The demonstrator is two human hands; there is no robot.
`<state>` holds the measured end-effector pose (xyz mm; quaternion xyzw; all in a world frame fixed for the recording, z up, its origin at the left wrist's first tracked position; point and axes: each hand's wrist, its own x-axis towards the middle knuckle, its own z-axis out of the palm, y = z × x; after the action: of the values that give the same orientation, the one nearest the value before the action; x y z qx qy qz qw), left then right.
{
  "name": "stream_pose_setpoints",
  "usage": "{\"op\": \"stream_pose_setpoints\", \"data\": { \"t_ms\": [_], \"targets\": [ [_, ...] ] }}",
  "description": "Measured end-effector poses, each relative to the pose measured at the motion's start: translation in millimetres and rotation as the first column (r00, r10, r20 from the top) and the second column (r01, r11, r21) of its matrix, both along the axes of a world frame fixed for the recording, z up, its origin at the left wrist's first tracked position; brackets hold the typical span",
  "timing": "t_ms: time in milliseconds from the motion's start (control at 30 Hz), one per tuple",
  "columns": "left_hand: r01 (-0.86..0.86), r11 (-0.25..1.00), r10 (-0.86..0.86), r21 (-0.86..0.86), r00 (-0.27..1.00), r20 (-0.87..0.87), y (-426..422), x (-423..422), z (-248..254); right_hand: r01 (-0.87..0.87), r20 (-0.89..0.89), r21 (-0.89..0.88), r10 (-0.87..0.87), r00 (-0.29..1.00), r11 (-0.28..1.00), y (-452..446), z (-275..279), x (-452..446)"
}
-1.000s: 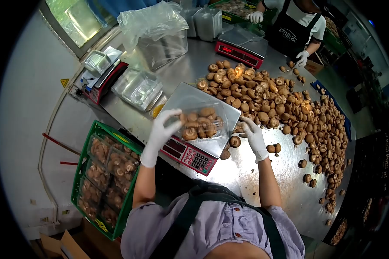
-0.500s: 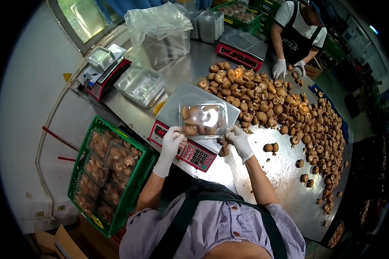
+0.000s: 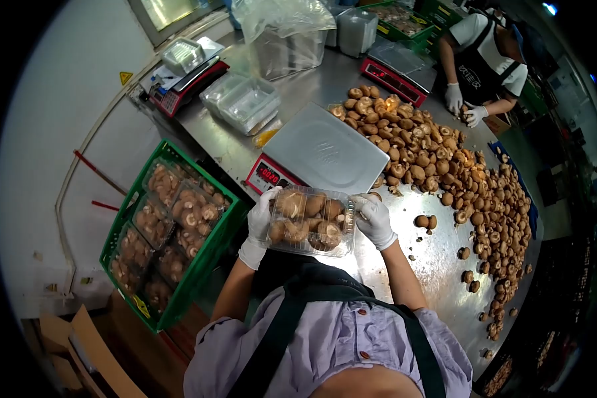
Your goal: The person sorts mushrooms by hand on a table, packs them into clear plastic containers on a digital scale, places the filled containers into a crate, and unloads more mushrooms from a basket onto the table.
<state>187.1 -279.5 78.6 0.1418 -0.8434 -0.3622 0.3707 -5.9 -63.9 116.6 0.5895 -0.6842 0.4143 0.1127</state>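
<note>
A worker in a lavender shirt (image 3: 341, 338) and dark straps gripped a clear plastic box (image 3: 310, 222) of brown mushrooms in front of the chest, on the near side of a scale. The white-gloved left hand (image 3: 259, 219) pinched the box's left end, fingers curled at its upper corner, while the gloved right hand (image 3: 376, 220) clasped the opposite end between thumb and fingers.

At the worker's left, a green crate (image 3: 209, 262) held filled mushroom packs (image 3: 196, 209), with an open cardboard carton (image 3: 96, 355) below it. Just beyond the held box, the red-fronted scale (image 3: 328, 151) showed its bare gray plate and lit red digits on the metal desk (image 3: 444, 272). To its right, a broad heap of mushrooms (image 3: 454, 171) spread along the desk, with a few loose mushrooms (image 3: 426, 222) lying apart from it.

Past the scale's far left corner sat nested clear trays (image 3: 242, 105), beside a second red scale (image 3: 191, 78) that carried another clear tray (image 3: 182, 56). Farther back stood a bin draped in clear plastic (image 3: 288, 56), a stack of clear containers (image 3: 357, 32) and a third red scale (image 3: 397, 74). Across the desk, a co-worker (image 3: 481, 63) in a dark apron bent over the heap's far end, both gloved hands lowered close together.
</note>
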Motion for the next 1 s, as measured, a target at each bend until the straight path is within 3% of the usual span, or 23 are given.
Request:
{"op": "stream_pose_setpoints", "data": {
  "t_ms": [167, 233, 267, 300, 333, 367, 400, 433, 467, 500, 567, 600, 633, 700, 733, 800, 833, 900, 967, 1000],
  "targets": [
    [-0.051, 0.998, 0.049, -0.031, 0.998, -0.047, -7.5, 39.6, 8.2, -0.065, 0.06, -0.061, 0.069, 0.996, 0.996, -33.4, 0.2, 21.4],
    [0.005, 0.993, 0.01, 0.122, 0.992, -0.126, -4.1, 51.7, 13.8, -0.085, 0.108, -0.072, 0.093, 0.99, 0.994, -45.5, -4.6, 34.5],
    [0.028, 0.937, 0.02, 0.349, 0.991, -0.133, -3.7, 56.7, 13.7, -0.091, 0.276, -0.025, 0.095, 0.957, 0.996, -50.0, -10.8, 42.9],
    [0.051, 0.831, 0.035, 0.554, 0.989, -0.144, -4.2, 61.5, 14.4, -0.109, 0.434, 0.023, 0.088, 0.896, 0.994, -54.7, -14.9, 51.1],
    [0.18, 0.628, 0.041, 0.757, 0.964, -0.263, -3.4, 67.1, 26.8, -0.176, 0.484, 0.051, 0.13, 0.865, 0.983, -59.3, -11.1, 60.3],
    [0.262, 0.637, -0.012, 0.725, 0.943, -0.331, -2.6, 77.8, 27.5, -0.217, 0.548, 0.159, 0.097, 0.831, 0.963, -61.8, -36.0, 64.9],
    [0.446, 0.507, -0.08, 0.738, 0.876, -0.475, -5.4, 88.5, 3.1, -0.337, 0.849, 0.015, 0.166, 0.501, 0.942, -64.3, -37.1, 84.9],
    [0.613, 0.36, -0.126, 0.703, 0.779, -0.615, -6.4, 99.2, -21.2, -0.385, 0.979, -0.15, 0.191, 0.068, 0.911, -70.3, -32.9, 103.8],
    [0.646, 0.235, 0.014, 0.726, 0.744, -0.667, -1.6, 105.0, -33.5, -0.512, 0.806, 0.07, 0.254, 0.534, 0.856, -81.0, -4.8, 111.8],
    [0.687, 0.123, 0.168, 0.716, 0.697, -0.697, 3.9, 107.7, -29.4, -0.619, 0.829, 0.045, 0.316, 0.461, 0.784, -90.5, -10.1, 124.6],
    [0.545, 0.104, 0.409, 0.832, 0.739, -0.535, 0.4, 117.2, -18.1, -0.672, 0.718, 0.215, 0.351, 0.601, 0.709, -99.0, -12.9, 136.7],
    [0.455, 0.116, 0.501, 0.883, 0.741, -0.447, -7.2, 124.8, -15.1, -0.68, 0.787, 0.265, 0.253, 0.562, 0.684, -100.3, -30.3, 145.4],
    [0.361, 0.113, 0.585, 0.926, 0.729, -0.356, -16.0, 134.9, -4.1, -0.682, 0.751, 0.33, 0.256, 0.609, 0.653, -104.2, -23.7, 148.7],
    [0.186, 0.226, 0.584, 0.956, 0.76, -0.285, -38.2, 173.2, 12.6, -0.651, 0.644, 0.355, 0.328, 0.69, 0.671, -104.6, -29.5, 148.1],
    [0.079, 0.141, 0.701, 0.987, 0.695, -0.156, -53.1, 189.6, 16.3, -0.648, 0.674, 0.368, 0.289, 0.68, 0.668, -103.3, -32.1, 144.2],
    [0.006, 0.135, 0.678, 0.991, 0.728, -0.097, -83.4, 244.0, -9.4, -0.623, 0.702, 0.373, 0.23, 0.674, 0.688, -95.6, -35.2, 134.9],
    [0.015, -0.001, 0.704, 1.0, 0.71, -0.01, -87.5, 254.4, 1.5, -0.593, 0.7, 0.405, 0.181, 0.69, 0.695, -92.3, -31.9, 129.8],
    [-0.162, -0.135, 0.692, 0.978, 0.691, 0.21, -109.0, 281.6, -22.5, -0.536, 0.69, 0.413, 0.132, 0.712, 0.736, -86.1, -47.4, 118.4],
    [-0.253, -0.106, 0.672, 0.962, 0.694, 0.256, -133.1, 299.6, -65.6, -0.492, 0.735, 0.448, 0.006, 0.678, 0.747, -82.0, -57.5, 110.9],
    [-0.529, 0.03, 0.757, 0.848, 0.567, 0.326, -140.0, 290.9, -63.5, -0.477, 0.748, 0.459, -0.036, 0.663, 0.75, -80.7, -59.3, 108.8]
  ]
}}
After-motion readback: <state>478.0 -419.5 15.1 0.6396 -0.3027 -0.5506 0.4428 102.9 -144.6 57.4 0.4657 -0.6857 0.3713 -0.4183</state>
